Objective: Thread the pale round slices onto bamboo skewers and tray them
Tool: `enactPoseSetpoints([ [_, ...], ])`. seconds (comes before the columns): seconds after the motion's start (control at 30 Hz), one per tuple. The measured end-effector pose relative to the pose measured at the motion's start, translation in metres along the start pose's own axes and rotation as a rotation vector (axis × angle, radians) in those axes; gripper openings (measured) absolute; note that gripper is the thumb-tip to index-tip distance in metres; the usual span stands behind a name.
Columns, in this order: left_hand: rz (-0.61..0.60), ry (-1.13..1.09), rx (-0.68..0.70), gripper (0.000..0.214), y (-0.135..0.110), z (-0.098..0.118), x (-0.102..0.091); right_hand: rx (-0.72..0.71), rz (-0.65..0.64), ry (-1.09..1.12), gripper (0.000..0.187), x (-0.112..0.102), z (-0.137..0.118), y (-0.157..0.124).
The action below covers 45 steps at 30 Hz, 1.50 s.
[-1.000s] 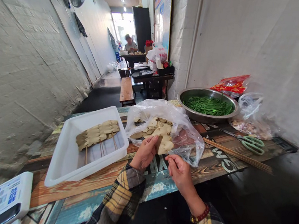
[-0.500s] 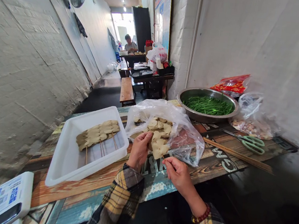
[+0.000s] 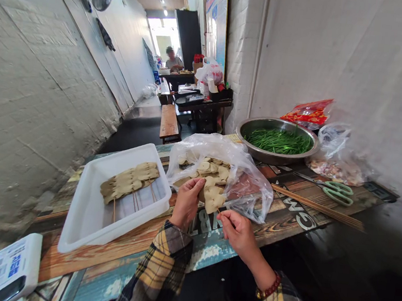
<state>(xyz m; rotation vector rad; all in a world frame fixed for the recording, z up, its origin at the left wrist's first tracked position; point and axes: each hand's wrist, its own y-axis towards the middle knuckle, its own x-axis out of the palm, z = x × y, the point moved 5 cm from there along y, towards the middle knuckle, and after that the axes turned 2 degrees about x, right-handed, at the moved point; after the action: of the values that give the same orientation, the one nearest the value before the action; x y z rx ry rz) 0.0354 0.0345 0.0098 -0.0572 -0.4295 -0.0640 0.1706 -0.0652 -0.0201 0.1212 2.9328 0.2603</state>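
Observation:
My left hand [image 3: 186, 202] pinches the upper edge of some thin beige slices [image 3: 213, 194] threaded on a skewer. Below them, the fingers of my right hand [image 3: 238, 231] are closed on the lower end of that thin wooden skewer [image 3: 219, 211]. Behind my hands lies an open clear plastic bag [image 3: 252, 179] with more pale slices [image 3: 213, 167] inside. To the left, a white plastic tray [image 3: 80, 219] holds several loaded skewers [image 3: 129, 181] side by side, their bare sticks pointing towards me.
A steel bowl of green chives [image 3: 279, 141] stands at the back right, near a knotted plastic bag [image 3: 336, 152]. Green-handled scissors [image 3: 338, 192] and bare skewers [image 3: 318, 207] lie on the right. A white device [image 3: 13, 266] sits front left. Another person [image 3: 174, 60] sits far back.
The whole view has shifted slightly. Both hands keep nearly the same hold on the skewer and its slices; the tray and bag look unchanged.

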Motion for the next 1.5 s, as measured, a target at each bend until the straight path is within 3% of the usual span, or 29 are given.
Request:
enactPoseSetpoints([
  [0.23,-0.043,0.015,-0.006,0.037,0.0,0.001,0.002,0.029,0.079,0.12,0.033,-0.001,0.008,-0.001],
  [0.5,0.151,0.073,0.215,0.034,0.012,0.01,-0.022,0.149,0.248,0.195,0.035,-0.039,0.018,-0.003],
  [0.6,0.186,0.179,0.295,0.028,0.018,0.01,-0.031,0.176,0.26,0.229,0.035,-0.049,0.02,-0.003],
  [0.8,0.243,0.449,0.398,0.019,0.026,0.009,-0.046,0.154,0.239,0.251,0.035,-0.047,0.02,-0.004],
  [1.07,0.254,0.934,0.528,0.029,0.048,0.014,-0.043,0.101,0.202,0.191,0.035,-0.048,0.015,-0.004],
  [1.33,0.157,1.268,0.474,0.036,0.075,0.005,-0.047,0.094,0.186,0.172,0.035,-0.045,0.019,-0.002],
  [1.5,0.141,1.301,0.463,0.023,0.076,0.004,-0.05,0.091,0.179,0.163,0.034,-0.046,0.019,-0.002],
])
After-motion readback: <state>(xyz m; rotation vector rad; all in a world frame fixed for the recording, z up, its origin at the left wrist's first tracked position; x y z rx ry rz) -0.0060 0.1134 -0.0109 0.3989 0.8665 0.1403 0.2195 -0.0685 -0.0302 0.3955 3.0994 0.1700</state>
